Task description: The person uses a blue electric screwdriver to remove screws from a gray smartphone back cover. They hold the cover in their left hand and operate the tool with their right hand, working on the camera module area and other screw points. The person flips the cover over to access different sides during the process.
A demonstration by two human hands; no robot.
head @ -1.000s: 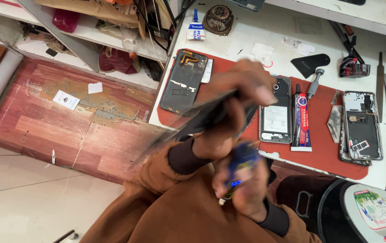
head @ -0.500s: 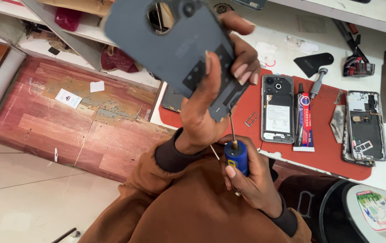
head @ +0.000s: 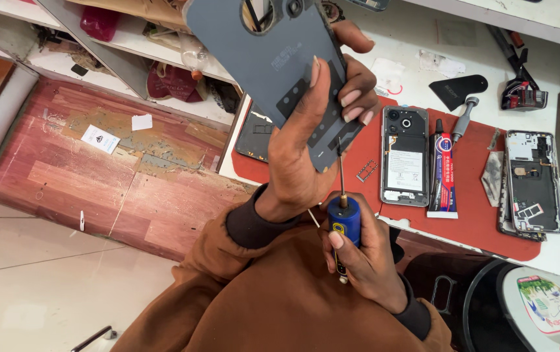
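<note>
The left hand (head: 306,156) grips a grey phone back cover (head: 273,65) raised above the red mat's (head: 475,195) left edge; the right hand (head: 364,254) is closed around a blue screwdriver (head: 344,218) just below it, over a white workbench (head: 417,72).

red-and-blue glue tube (head: 443,175) on red mat (head: 475,215) beside opened phone (head: 404,156).

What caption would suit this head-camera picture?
Left hand lifts a grey phone back cover; right hand grips a blue-handled tool over a red mat.
</note>
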